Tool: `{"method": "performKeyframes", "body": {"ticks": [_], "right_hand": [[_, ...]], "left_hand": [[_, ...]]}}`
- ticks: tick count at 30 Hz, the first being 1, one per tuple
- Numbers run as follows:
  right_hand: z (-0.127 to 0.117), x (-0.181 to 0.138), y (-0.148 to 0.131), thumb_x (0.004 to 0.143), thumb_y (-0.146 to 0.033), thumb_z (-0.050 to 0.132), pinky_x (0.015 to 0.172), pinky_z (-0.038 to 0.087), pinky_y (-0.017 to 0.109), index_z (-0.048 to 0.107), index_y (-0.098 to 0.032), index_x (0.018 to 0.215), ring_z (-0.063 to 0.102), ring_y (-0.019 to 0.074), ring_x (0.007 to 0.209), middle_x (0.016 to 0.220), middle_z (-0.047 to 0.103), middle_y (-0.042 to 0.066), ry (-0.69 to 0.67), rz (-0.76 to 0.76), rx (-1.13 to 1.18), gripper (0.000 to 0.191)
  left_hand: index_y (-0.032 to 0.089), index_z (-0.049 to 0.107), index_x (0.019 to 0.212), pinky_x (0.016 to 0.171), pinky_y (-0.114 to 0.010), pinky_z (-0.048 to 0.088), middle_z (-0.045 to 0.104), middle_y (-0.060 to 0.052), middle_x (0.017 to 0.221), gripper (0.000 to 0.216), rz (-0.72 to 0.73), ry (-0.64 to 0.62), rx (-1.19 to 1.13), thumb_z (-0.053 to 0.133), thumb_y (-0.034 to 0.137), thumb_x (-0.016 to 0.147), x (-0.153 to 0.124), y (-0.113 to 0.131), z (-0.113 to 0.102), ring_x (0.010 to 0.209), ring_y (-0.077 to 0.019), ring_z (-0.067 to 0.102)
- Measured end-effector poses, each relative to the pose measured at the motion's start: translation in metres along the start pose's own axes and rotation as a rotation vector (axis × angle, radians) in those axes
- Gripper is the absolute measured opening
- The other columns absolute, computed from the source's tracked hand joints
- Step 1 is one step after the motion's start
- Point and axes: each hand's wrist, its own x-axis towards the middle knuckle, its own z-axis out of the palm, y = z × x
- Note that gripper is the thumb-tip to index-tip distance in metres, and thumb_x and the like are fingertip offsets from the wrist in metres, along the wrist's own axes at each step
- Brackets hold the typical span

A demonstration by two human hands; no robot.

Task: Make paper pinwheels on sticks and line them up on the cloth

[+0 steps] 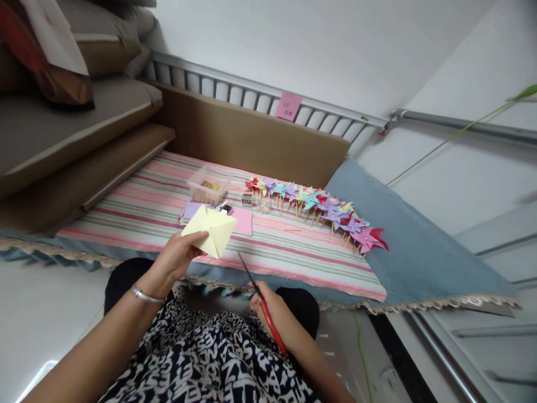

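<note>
My left hand (176, 258) pinches a pale yellow paper square (210, 230) with diagonal creases, holding it up above the near edge of the striped cloth (293, 252). My right hand (268, 305) is closed round red-handled scissors (262, 302), low over my lap; the dark blades point up and left toward the paper, a short way below it and apart from it. On my left wrist is a silver bangle.
A row of several coloured paper pinwheels (323, 210) on sticks lies across the cloth. Behind the paper are a clear plastic box of sticks (208, 186), pink paper (243, 221) and purple paper (193, 210). A brown board (251, 137) and railing stand behind. Cushions are stacked at left.
</note>
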Motion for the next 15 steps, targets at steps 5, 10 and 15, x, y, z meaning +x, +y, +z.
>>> {"method": "performKeyframes", "body": {"ticks": [5,10,15], "right_hand": [[-0.030,0.022,-0.021,0.081,-0.044,0.058,0.065,0.050,0.031,0.047,-0.022,0.117,0.064,0.0193,0.073,0.085,0.065,0.005,0.190,0.001,0.349,0.044],[-0.037,0.044,-0.067,0.075,-0.038,0.065,0.065,0.049,0.030,0.050,-0.023,0.111,0.059,0.0141,0.066,0.081,0.058,-0.001,0.125,-0.075,0.584,0.042],[-0.023,0.058,-0.076,0.066,-0.019,0.066,0.058,0.040,0.022,0.053,-0.023,0.105,0.049,0.0100,0.062,0.072,0.047,-0.006,0.069,-0.115,0.623,0.042]], "left_hand": [[0.008,0.070,0.091,0.061,-0.030,0.054,0.072,-0.013,0.081,0.035,-0.148,-0.191,0.204,0.077,0.018,0.059,0.000,0.000,-0.003,0.068,-0.0216,0.066],[0.010,0.071,0.091,0.068,-0.030,0.053,0.073,-0.012,0.086,0.035,-0.244,-0.307,0.289,0.078,0.019,0.057,-0.005,-0.006,0.004,0.074,-0.0220,0.067],[0.011,0.073,0.087,0.065,-0.030,0.053,0.074,-0.012,0.084,0.032,-0.249,-0.336,0.304,0.078,0.020,0.057,-0.007,-0.007,0.004,0.069,-0.0217,0.066]]}}
